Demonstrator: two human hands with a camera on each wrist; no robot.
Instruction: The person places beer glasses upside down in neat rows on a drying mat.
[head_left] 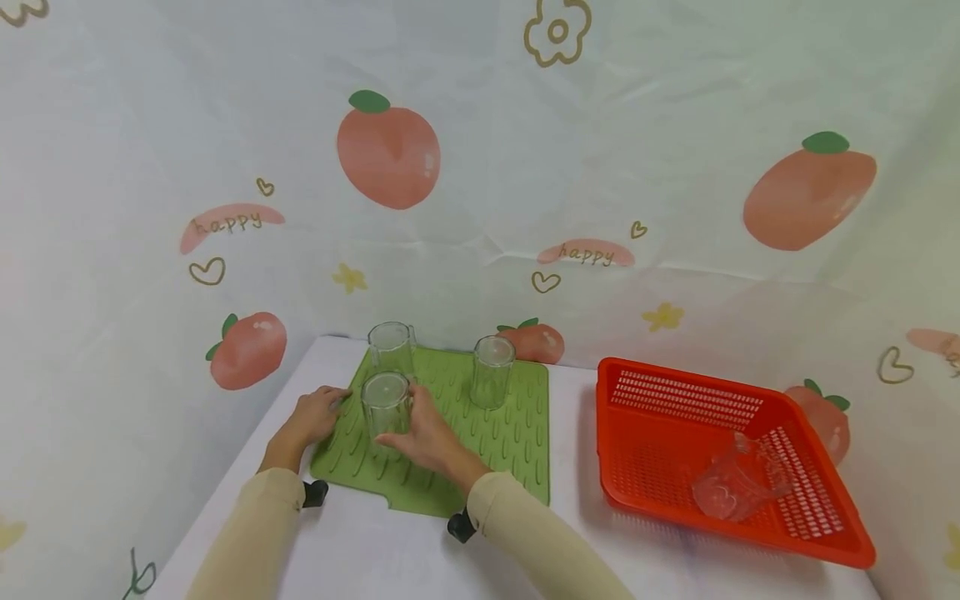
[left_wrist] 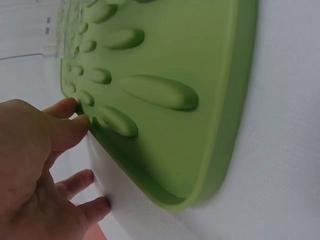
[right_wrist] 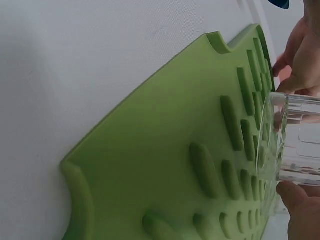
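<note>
An upside-down clear glass mug [head_left: 386, 417] is in my right hand [head_left: 431, 433], with the thumb on its near side and fingers on its right. In the right wrist view, the rim of this mug [right_wrist: 300, 142] is close over the ribbed green drying mat [right_wrist: 150, 150]. My left hand [head_left: 315, 417] is at the mat's left edge; in the left wrist view its thumb and index finger pinch that edge, with other fingers [left_wrist: 77, 184] spread over the white cloth. Behind the held mug stands another glass mug [head_left: 392, 346], and a third mug [head_left: 492, 372] stands upside down to the right.
A red plastic basket [head_left: 675, 508] with slotted sides sits to the right of the mat, holding one clear glass mug [head_left: 731, 483] tipped on its side. White cloth [head_left: 360, 550] covers the table. A fruit-patterned curtain [head_left: 465, 250] hangs close behind the mat and basket.
</note>
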